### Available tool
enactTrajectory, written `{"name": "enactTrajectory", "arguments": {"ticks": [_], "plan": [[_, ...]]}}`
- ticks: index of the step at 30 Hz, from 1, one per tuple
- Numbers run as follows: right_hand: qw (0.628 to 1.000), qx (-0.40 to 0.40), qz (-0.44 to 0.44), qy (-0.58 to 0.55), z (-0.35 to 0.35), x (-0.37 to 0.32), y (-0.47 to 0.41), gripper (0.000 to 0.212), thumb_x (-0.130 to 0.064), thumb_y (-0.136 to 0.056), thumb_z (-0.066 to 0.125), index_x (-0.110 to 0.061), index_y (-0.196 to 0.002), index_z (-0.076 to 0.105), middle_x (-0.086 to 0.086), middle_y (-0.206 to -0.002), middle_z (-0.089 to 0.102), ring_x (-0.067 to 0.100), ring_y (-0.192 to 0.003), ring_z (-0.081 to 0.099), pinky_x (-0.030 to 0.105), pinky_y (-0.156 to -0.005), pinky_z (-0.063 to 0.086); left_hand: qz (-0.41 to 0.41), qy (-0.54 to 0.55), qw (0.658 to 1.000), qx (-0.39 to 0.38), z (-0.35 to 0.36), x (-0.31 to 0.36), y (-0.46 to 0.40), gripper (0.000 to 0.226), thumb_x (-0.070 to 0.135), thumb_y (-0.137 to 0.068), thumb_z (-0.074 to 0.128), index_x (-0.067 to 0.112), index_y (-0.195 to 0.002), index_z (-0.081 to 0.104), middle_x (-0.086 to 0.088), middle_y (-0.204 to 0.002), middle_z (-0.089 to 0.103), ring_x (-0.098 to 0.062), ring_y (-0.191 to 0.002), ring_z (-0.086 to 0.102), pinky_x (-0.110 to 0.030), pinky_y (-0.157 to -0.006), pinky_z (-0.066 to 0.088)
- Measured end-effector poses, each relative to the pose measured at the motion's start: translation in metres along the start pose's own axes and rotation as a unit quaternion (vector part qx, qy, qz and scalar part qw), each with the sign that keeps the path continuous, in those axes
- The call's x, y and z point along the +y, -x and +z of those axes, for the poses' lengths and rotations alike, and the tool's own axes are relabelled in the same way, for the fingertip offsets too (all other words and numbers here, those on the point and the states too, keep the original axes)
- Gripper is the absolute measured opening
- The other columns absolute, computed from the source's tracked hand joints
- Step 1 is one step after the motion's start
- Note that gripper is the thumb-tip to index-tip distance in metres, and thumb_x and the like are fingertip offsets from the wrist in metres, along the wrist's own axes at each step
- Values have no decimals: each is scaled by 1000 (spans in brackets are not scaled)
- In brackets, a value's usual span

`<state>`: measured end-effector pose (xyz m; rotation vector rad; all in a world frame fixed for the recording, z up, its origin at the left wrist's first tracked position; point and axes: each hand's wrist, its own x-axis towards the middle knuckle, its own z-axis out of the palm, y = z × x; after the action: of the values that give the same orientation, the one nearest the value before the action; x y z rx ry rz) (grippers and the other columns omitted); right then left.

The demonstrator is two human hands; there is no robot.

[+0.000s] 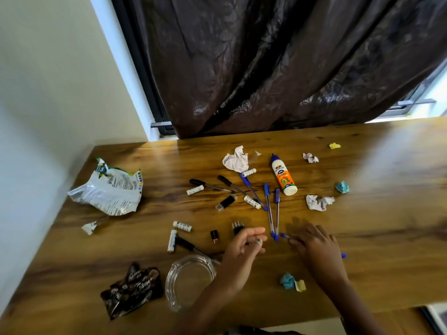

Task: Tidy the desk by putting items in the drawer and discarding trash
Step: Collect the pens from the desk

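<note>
On the wooden desk (387,189) my right hand (314,246) lies flat over a blue pen (285,235), fingers stretched; the pen's ends stick out on both sides. My left hand (243,250) hovers with fingers apart beside a black plug adapter (236,228), holding nothing. Two more blue pens (269,209) lie just beyond my hands. A glue bottle (283,176), black pens (210,186), several batteries (182,226) and a black USB stick (226,202) are scattered mid-desk. Trash includes a silver snack bag (108,189), a dark wrapper (133,288) and crumpled paper balls (318,202). No drawer is visible.
A glass ashtray (188,281) stands near the front edge by my left forearm. A white wall borders the desk's left side. A dark curtain (266,68) hangs behind the back edge. Small blue and yellow paper scraps (287,281) lie between my arms.
</note>
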<state>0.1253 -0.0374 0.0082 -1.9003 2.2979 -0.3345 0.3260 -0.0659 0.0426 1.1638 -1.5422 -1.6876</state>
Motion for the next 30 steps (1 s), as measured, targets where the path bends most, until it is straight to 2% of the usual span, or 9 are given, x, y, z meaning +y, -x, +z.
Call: {"name": "enactTrajectory", "arguments": {"ticks": [7, 11, 15, 17, 18, 20, 24, 27, 30], "plan": [[989, 126, -66, 38, -12, -12, -6, 34, -19, -60, 85, -25, -88, 67, -6, -86, 67, 15, -80, 59, 32, -63, 46, -102, 76, 991, -46, -1, 10, -40, 28, 27, -100, 37, 19, -108, 62, -2, -104, 70, -12, -84, 67, -25, -73, 53], [959, 193, -204, -35, -33, -53, -14, 14, -26, -84, 57, -26, -96, 64, -8, -89, 68, 7, -85, 55, 27, -68, 47, -284, 258, 920, -79, -13, 18, -61, 55, 54, -92, 41, 6, -115, 57, -16, -101, 70, -25, -88, 68, -39, -79, 55], [930, 149, -328, -76, -45, -100, -18, 12, -24, -83, 58, -22, -92, 65, -8, -90, 66, 4, -85, 54, 19, -75, 42, -331, 364, 864, -102, -38, 23, -60, 35, 46, -91, 53, 19, -69, 51, 5, -50, 50, -8, -46, 55, -26, -59, 54], [926, 126, -345, -86, -44, -112, -18, 10, -23, -80, 59, -22, -89, 63, -8, -90, 64, 5, -86, 53, 21, -77, 45, -329, 387, 858, -73, -45, 29, -59, 11, 29, -91, 57, 27, -84, 65, 12, -62, 62, 2, -58, 60, -18, -66, 53], [926, 118, -348, -89, -43, -114, -18, 10, -23, -79, 59, -23, -88, 62, -8, -89, 63, 6, -86, 53, 21, -78, 45, -305, 383, 869, -71, -47, 32, -58, 17, 27, -91, 55, 23, -100, 69, 11, -66, 65, 1, -61, 63, -17, -62, 52], [931, 85, -344, -93, -38, -114, -17, 10, -24, -77, 60, -26, -87, 61, -11, -92, 61, 7, -91, 53, 21, -78, 43, -284, 388, 874, -69, -49, 40, -64, 34, 28, -90, 52, 13, -118, 64, 6, -58, 59, -6, -51, 58, -20, -53, 48], [940, -23, -286, -183, -28, -103, -13, 10, -25, -74, 58, -33, -80, 59, -19, -90, 62, 2, -95, 53, 24, -72, 47, -266, 468, 843, 4, -57, 34, -74, 27, 19, -81, 59, 9, -105, 69, 6, -39, 33, -4, -33, 34, -18, -44, 41], [942, -81, -155, -285, -34, -96, -15, 17, -25, -82, 54, -41, -81, 58, -22, -89, 60, -4, -93, 56, 15, -77, 48, -245, 486, 839, -3, -62, 30, -70, 25, 23, -88, 54, 8, -104, 67, 6, -38, 33, -3, -30, 30, -16, -35, 37], [950, -6, -28, -310, -26, -80, -24, 25, -16, -87, 58, -41, -88, 54, -19, -93, 59, -4, -87, 57, 13, -71, 47, -241, 501, 831, -27, -60, 29, -70, 31, 27, -94, 46, 8, -108, 66, 7, -42, 38, -3, -31, 34, -16, -34, 37]]}}
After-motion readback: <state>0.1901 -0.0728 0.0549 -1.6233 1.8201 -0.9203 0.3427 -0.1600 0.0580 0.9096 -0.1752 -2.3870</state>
